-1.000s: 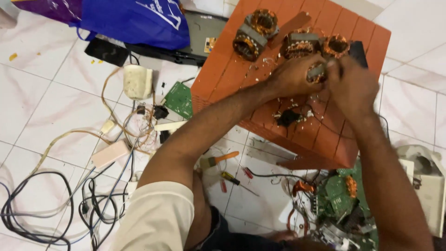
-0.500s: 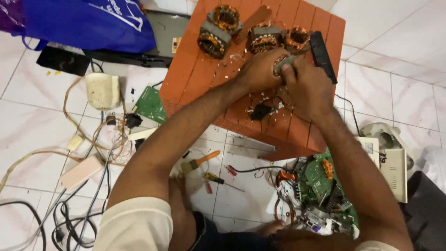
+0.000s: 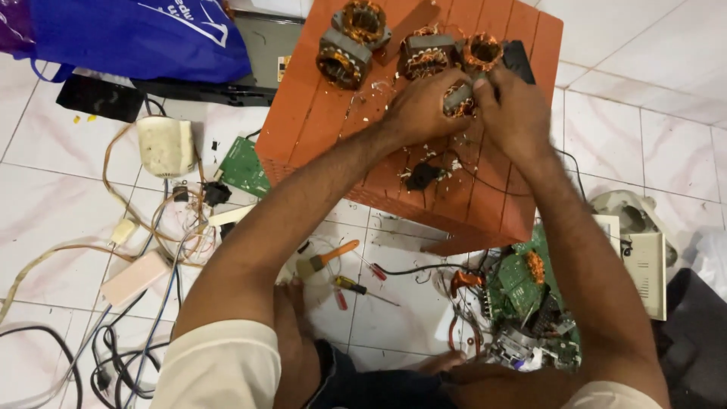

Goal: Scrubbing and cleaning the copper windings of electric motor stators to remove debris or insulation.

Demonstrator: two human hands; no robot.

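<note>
Motor core (image 3: 457, 99): a small grey block with copper winding, gripped between both hands over the far half of the orange stool — mostly covered by fingers.
Left hand (image 3: 419, 106): closed around the left side of the motor core, knuckles up, forearm stretched across the stool.
Right hand (image 3: 509, 110): clamped on the right side of the motor core, fingertips pinching at its top edge; what exactly is pinched cannot be told.
Orange stool (image 3: 326, 125): a slatted plastic top, strewn with pale scraps and copper bits around the hands.
Black part (image 3: 421, 176): a small dark piece laid on the stool, near the left wrist.
Other motor cores: one pair (image 3: 351, 42) is stacked at the far left of the stool, another (image 3: 421, 53) and a round coil (image 3: 482, 51) are set just beyond the hands.
Blue bag (image 3: 136, 34): left on the tiled floor beyond the stool's left corner.
Green circuit board (image 3: 244, 167): lying on the floor against the stool's left edge.
Paintbrush (image 3: 326, 257) and screwdrivers (image 3: 354, 285): laid on the tiles between stool and knees.
Pile of circuit boards (image 3: 526, 303): heaped by the right forearm — green boards, an orange coil, loose wires.
Cables (image 3: 98, 356): black and white leads spread over the floor at the left.
</note>
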